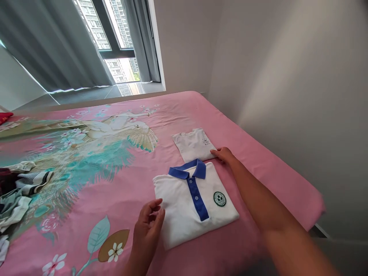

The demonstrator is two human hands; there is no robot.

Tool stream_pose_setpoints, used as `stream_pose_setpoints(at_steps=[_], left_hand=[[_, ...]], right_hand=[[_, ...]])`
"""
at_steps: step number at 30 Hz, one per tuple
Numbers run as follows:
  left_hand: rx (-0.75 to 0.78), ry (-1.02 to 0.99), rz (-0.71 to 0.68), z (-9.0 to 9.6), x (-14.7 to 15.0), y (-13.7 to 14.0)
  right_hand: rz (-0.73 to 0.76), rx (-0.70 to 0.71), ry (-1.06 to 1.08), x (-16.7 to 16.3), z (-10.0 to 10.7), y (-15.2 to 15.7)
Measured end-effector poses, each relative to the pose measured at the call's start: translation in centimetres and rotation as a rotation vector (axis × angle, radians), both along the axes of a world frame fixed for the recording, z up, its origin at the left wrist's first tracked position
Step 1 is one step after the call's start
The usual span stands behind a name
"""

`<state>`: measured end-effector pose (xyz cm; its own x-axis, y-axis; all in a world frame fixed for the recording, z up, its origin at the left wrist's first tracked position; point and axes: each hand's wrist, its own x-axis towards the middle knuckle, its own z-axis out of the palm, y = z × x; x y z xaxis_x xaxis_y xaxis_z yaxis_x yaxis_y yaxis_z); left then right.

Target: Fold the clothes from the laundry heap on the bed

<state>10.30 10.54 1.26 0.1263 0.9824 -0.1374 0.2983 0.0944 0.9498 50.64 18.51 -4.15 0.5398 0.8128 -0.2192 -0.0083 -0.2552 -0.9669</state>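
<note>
A folded white polo shirt (178, 207) with a blue collar and placket and a round green badge lies flat on the bed. Beyond it is a smaller folded white T-shirt (191, 143) with a small dark print. My right hand (224, 154) reaches past the polo and pinches the near right corner of the T-shirt. Beside the polo's left edge is my left hand (151, 218), its fingers loosely curled and the thumb apart from them, holding nothing.
The pink bed sheet (120, 191) has a bird and flower pattern. A loose pile of clothes (17, 191) lies at the left. Something red (5, 117) sits at the far left edge. A grey wall (287, 96) runs along the right, with a curtained window (115, 50) behind.
</note>
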Motion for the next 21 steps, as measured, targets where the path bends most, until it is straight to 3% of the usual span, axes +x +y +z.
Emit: stream_pose_setpoints(at_steps=[3,5,7,9,13,15,17,21], left_hand=[[-0.145,-0.144,-0.121,1.4,1.8,-1.6],[-0.229,-0.239,-0.19,2.4,4.0,-2.4],[-0.307,-0.337,-0.251,3.4,6.6,-2.6],[-0.403,-0.466,-0.28,4.6,9.3,-2.4],[-0.686,-0.79,-0.251,6.9,13.8,-2.0],[-0.767,-0.937,-0.265,7.6,15.5,-2.7],[-0.785,-1.04,-0.257,7.7,17.0,-4.0],[-0.727,-0.936,-0.136,6.8,19.4,-7.4]], right_hand=[[-0.025,-0.237,0.111,-0.2,1.0,1.8],[-0.014,-0.262,0.244,-0.7,2.8,2.3],[-0.005,-0.193,0.39,-1.7,5.6,2.2],[-0.03,-0.026,0.542,-3.3,8.9,1.1],[-0.084,0.299,0.699,-7.7,13.9,-5.7],[-0.061,0.425,0.714,-10.1,14.1,-11.0],[-0.047,0.481,0.706,-12.3,12.7,-16.4],[-0.109,0.361,0.609,-15.2,7.5,-24.8]])
